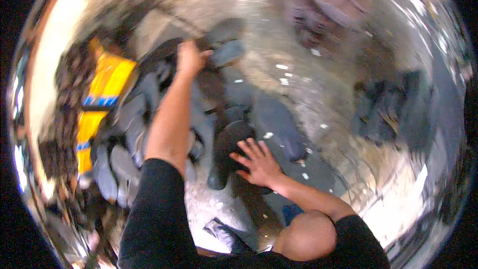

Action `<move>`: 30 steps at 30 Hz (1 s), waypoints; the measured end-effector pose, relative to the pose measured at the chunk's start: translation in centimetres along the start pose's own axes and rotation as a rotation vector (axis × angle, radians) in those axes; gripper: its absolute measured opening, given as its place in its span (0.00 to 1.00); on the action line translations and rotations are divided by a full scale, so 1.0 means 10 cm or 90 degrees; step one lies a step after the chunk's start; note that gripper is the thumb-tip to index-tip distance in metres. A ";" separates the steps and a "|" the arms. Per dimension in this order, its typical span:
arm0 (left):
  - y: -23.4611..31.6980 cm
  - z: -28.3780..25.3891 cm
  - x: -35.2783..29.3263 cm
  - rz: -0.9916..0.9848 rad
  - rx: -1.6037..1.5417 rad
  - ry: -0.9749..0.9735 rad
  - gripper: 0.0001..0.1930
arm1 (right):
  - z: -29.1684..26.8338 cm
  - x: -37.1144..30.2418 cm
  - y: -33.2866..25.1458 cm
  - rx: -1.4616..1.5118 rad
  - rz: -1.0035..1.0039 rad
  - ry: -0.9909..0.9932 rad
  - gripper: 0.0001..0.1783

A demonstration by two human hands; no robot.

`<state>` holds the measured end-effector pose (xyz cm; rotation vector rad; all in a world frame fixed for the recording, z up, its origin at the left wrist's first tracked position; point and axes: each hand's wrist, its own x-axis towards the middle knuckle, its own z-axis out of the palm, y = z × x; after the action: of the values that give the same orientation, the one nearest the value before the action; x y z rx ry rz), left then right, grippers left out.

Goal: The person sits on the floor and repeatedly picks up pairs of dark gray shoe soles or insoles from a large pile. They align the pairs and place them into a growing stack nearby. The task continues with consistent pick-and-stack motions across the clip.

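Note:
My left hand [190,61] reaches to the far side of a spread of dark, sole-shaped pieces. It touches or lies just over a long dark sole [162,54], but blur hides how its fingers are set. Nearer to me, my right hand [260,163] is open with fingers spread, its fingertips at a black sole [230,142]. Whether the palm presses on anything is hidden. To its right lies a large blue-grey sole [279,124]. A small blue-grey piece [228,53] sits right of my left hand.
Grey soles [124,162] are heaped at the left, beside yellow packaging [112,77] with blue bands and stacked dark brown pieces [64,114]. More dark pieces [386,109] lie at the right. Small white scraps [285,81] dot the floor. My bent knee [308,236] shows below.

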<state>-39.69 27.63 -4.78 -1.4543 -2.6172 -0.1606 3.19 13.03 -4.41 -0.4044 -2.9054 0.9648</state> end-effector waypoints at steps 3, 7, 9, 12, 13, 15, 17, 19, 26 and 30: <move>-0.15 0.09 0.04 0.021 -0.236 -0.141 0.41 | 0.01 -0.08 0.07 0.044 0.007 0.021 0.36; -0.37 0.05 0.15 0.051 -0.055 -0.217 0.20 | 0.14 -0.14 0.12 0.056 -0.010 0.059 0.42; -0.45 -0.03 0.07 0.060 -0.153 -0.012 0.21 | 0.16 -0.14 0.10 0.079 -0.023 0.076 0.45; 0.30 -0.38 -0.59 -0.141 -0.538 -0.065 0.29 | 0.20 -0.19 0.14 0.078 0.000 0.073 0.43; 0.62 -0.64 -0.93 -0.262 -0.773 -0.107 0.31 | 0.16 -0.18 0.15 0.058 0.029 0.048 0.42; 0.73 -0.97 -1.49 -0.371 -0.957 -0.168 0.36 | 0.07 -0.06 0.06 0.037 0.009 -0.004 0.41; 1.10 -1.31 -1.85 -0.368 -0.986 -0.240 0.36 | 0.29 -0.12 0.11 0.023 0.002 0.146 0.40; 1.22 -1.49 -2.13 -0.363 -0.995 -0.280 0.34 | 0.24 -0.10 0.05 -0.011 0.007 0.098 0.41; 1.31 -1.93 -2.88 -0.323 -1.002 -0.274 0.23 | -0.06 -0.01 0.06 0.107 -0.014 0.096 0.36; 1.41 -1.90 -3.38 -0.367 -0.995 -0.258 0.36 | -0.40 -0.22 0.04 0.540 0.280 0.184 0.23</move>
<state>-8.66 3.79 8.31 -0.7075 -3.0720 -2.6039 5.91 15.06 -1.41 -0.9990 -1.9263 1.8600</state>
